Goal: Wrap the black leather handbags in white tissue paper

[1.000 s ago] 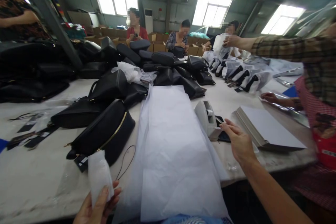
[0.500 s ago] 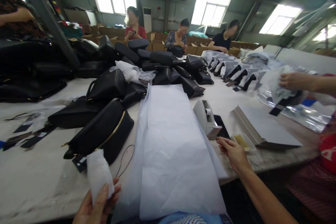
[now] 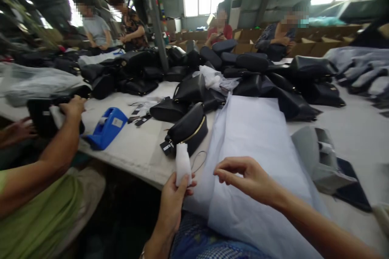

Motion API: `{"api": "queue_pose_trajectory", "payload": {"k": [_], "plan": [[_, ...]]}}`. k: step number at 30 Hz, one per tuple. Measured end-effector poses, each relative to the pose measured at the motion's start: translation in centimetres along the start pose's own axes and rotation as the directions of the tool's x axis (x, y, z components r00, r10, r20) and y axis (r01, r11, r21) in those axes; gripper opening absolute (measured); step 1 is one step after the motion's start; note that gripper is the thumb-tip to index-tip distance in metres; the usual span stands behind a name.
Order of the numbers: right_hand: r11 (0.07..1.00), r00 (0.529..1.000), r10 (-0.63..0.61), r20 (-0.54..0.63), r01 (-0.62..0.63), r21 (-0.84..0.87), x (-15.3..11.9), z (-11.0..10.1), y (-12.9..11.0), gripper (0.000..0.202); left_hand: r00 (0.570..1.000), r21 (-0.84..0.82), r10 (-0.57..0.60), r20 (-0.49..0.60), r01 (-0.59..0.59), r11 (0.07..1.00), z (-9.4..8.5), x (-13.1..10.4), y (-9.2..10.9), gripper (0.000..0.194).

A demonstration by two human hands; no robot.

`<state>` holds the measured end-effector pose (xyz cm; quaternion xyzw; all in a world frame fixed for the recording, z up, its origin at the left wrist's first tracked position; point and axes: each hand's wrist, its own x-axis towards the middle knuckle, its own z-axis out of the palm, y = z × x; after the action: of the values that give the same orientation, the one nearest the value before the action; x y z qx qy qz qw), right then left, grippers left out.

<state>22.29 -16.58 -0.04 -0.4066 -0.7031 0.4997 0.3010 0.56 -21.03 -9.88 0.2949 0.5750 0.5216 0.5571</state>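
My left hand (image 3: 176,194) holds a small wrapped white bundle (image 3: 183,164) upright, thumb across its lower part. Just behind the bundle lies a black bag (image 3: 190,129) with a gold zipper and a black tag (image 3: 166,148). My right hand (image 3: 246,174) hovers over large white paper sheets (image 3: 252,129), thumb and fingertips pinched together; whatever is between them is too small to make out. A thin black cord (image 3: 199,161) curves on the table between the bag and the sheets.
A grey tape dispenser (image 3: 319,158) stands right of the sheets, a blue one (image 3: 107,127) at left. Black bags (image 3: 249,62) pile across the back. At left, a person's hands (image 3: 73,107) handle a black bag. Several people are behind the table.
The view has swung left. My right hand has moved from beside the grey dispenser to above the paper, nearer my left hand, which still holds the white bundle.
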Motion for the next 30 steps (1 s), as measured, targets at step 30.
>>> {"api": "queue_pose_trajectory", "payload": {"k": [30], "plan": [[0.989,0.963,0.089,0.253,-0.055,-0.138,7.7,6.7,3.7,0.020,0.979,-0.194,-0.090,0.181,0.125,0.973,-1.5,-1.1,2.2,0.038]]}}
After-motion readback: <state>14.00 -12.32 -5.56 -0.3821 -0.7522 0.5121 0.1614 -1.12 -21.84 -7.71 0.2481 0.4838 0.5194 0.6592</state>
